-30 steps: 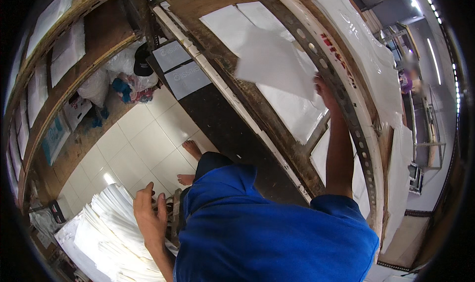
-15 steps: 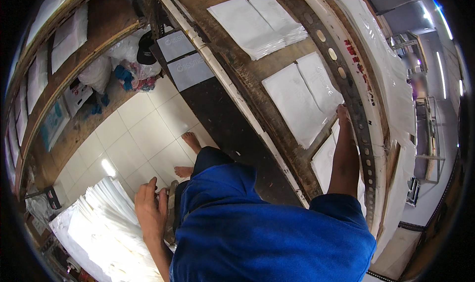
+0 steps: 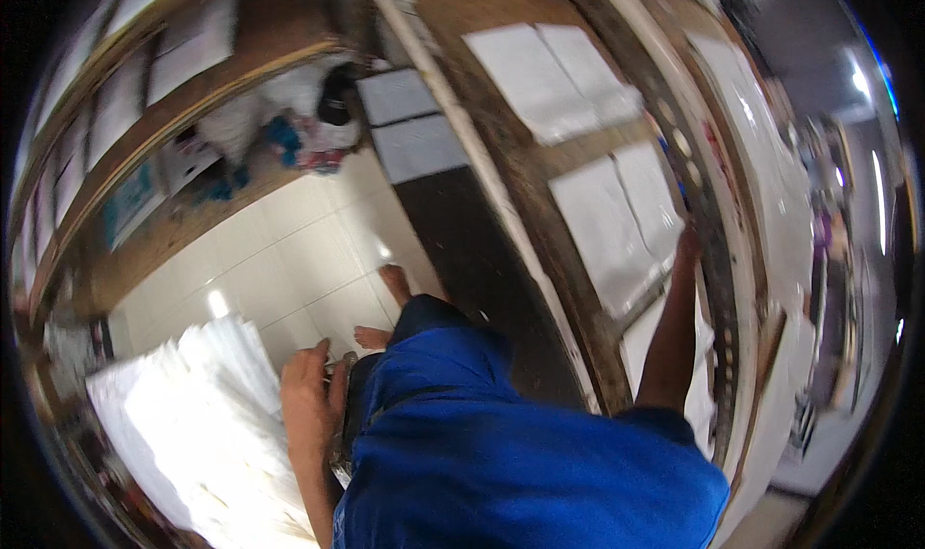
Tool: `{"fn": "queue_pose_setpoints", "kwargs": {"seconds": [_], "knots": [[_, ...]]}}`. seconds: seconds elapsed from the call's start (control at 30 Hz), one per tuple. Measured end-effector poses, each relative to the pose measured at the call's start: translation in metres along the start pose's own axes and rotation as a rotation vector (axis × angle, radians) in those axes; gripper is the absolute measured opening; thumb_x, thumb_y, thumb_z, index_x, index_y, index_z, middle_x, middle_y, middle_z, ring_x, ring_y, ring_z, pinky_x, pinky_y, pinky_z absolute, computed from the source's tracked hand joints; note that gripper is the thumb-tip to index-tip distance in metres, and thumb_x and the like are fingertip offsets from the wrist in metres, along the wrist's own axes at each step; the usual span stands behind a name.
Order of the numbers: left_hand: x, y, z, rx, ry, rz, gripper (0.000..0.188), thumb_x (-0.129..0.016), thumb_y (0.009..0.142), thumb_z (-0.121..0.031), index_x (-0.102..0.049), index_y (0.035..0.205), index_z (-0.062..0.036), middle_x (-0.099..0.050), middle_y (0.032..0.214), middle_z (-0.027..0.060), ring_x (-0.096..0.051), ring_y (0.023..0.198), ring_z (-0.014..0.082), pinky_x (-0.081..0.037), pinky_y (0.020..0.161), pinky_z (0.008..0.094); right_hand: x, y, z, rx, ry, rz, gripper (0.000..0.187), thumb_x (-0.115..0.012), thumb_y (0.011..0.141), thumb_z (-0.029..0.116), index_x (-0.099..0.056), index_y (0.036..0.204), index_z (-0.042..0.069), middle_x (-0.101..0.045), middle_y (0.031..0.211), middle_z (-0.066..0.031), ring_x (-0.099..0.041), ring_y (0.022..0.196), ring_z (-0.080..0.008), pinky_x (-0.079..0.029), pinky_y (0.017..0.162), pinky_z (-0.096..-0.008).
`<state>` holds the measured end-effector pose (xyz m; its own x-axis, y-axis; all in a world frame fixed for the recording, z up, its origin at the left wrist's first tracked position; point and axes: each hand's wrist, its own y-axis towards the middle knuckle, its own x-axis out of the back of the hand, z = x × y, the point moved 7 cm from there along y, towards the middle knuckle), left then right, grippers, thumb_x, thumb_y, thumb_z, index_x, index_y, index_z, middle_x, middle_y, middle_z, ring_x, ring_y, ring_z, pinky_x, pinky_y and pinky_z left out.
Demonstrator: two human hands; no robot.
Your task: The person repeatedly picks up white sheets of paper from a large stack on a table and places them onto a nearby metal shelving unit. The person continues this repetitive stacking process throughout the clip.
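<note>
My right hand [image 3: 689,241] reaches along the sloping brown work surface, at the right corner of a stack of flat white sheets [image 3: 617,226] laid in two side-by-side parts. Blur and its small size hide whether the fingers grip the sheets. Low on the left, my left hand [image 3: 310,380] hangs with its fingers loosely apart, and nothing shows in it. Beside it rises a tall, bright pile of white sheets [image 3: 183,405]. Under my right forearm lies another white stack [image 3: 650,342], partly covered. A further white stack [image 3: 554,82] rests farther up the surface.
A slotted dark metal strip [image 3: 682,144] runs along the surface's right side. More white sheets [image 3: 756,144] lie beyond it. Two grey panels [image 3: 414,125] sit on a dark board left of the surface. Wooden shelves [image 3: 279,53] with sheets and bags stand at left, over a tiled floor.
The whole view has shifted, so the surface and shelves appear farther right and lower, with more blur. My right hand stays near the same stack's corner. My left hand remains low beside the pile.
</note>
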<state>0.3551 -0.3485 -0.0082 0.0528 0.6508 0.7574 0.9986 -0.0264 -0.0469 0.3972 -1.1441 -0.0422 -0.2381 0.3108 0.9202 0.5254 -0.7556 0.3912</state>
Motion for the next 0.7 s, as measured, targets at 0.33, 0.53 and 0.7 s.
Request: {"fn": "queue_pose_setpoints", "kwargs": {"seconds": [0.33,0.53,0.7], "knots": [[0.041,-0.053,0.015,-0.020,0.051,-0.295,0.025,-0.061,0.087,-0.025,-0.060,0.102,-0.0049,-0.059,0.089,0.0103,-0.059,0.082,0.0284,-0.047,0.076,0.0410,0.101,-0.361,0.438,0.804,1.329,1.252,0.015,-0.056,0.096,0.018,-0.057,0.105,0.007,-0.049,0.075,0.0037,-0.041,0.060,-0.0023,-0.034,0.051,-0.0180],[0.075,-0.142,0.051,0.283,0.103,-0.634,0.024,-0.060,0.088,-0.024,-0.061,0.104,-0.0063,-0.059,0.092,0.0084,-0.060,0.081,0.0264,-0.048,0.076,0.0376,-0.011,-0.560,0.474,0.984,0.856,1.808,0.018,-0.056,0.094,0.025,-0.049,0.083,0.012,-0.050,0.071,0.0009,-0.046,0.057,-0.0102,-0.036,0.051,-0.0264],[0.102,-0.240,0.044,0.606,0.164,-0.960,0.022,-0.061,0.088,-0.022,-0.063,0.103,-0.0055,-0.061,0.091,0.0094,-0.061,0.083,0.0271,-0.049,0.076,0.0368,-0.104,-0.599,0.454,1.322,0.093,1.795,0.020,-0.053,0.094,0.025,-0.056,0.093,0.005,-0.054,0.072,-0.0036,-0.051,0.057,-0.0140,-0.042,0.050,-0.0291]]}}
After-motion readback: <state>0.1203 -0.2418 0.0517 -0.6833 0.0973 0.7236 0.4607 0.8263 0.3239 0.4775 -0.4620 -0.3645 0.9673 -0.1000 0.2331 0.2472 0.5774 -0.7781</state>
